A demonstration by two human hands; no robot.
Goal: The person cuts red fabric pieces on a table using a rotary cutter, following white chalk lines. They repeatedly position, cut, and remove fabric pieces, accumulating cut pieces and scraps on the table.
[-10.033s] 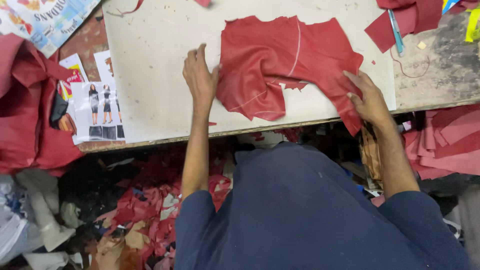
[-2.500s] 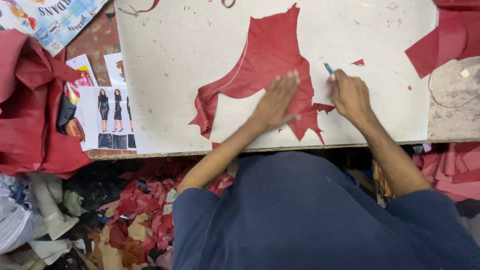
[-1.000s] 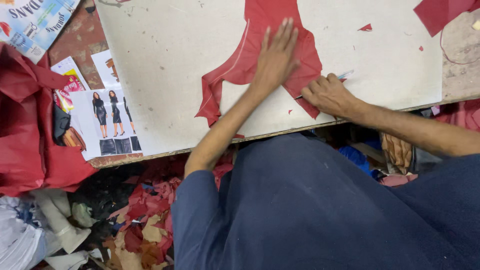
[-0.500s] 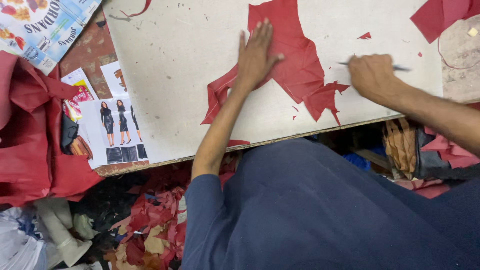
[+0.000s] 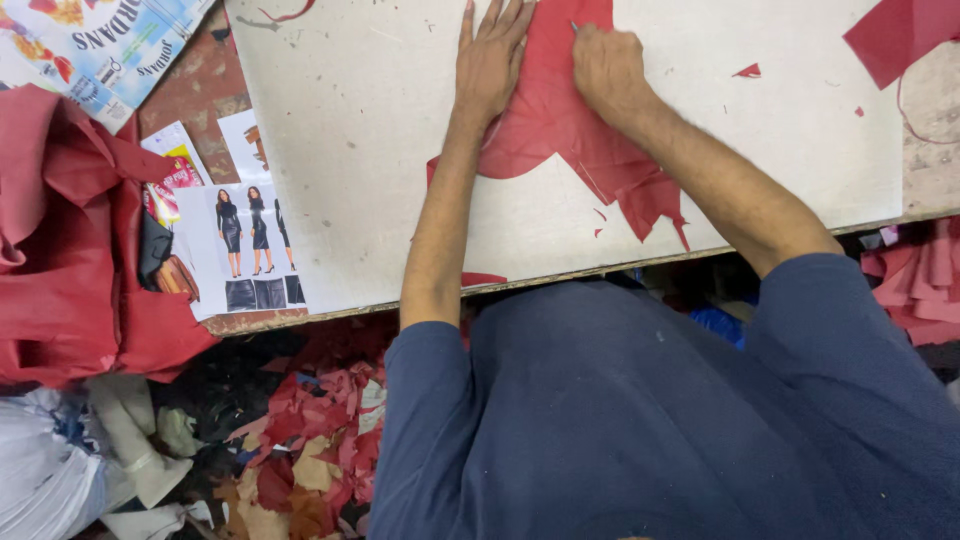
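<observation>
Dark navy-blue shirt fills the lower frame, plain, no print or buttons showing. Short sleeves end just above the elbows; forearms bare from there up to both hands. No watch, rings or gloves visible.

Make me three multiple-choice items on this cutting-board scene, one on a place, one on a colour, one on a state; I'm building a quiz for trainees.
1. Where does the left hand rest?
A. flat on the red sheet
B. on the picture cards
C. on the floor scraps

2. What colour is the sheet under the hands?
A. blue
B. red
C. white

3. How is the right hand?
A. open and flat
B. off the board
C. closed around a thin tool

Answers:
1. A: its fingers lie spread on the sheet's left part.
2. B: the sheet is red against the pale board.
3. C: the hand is fisted, and a thin tip sticks out at its top; what tool it is cannot be told.
</observation>
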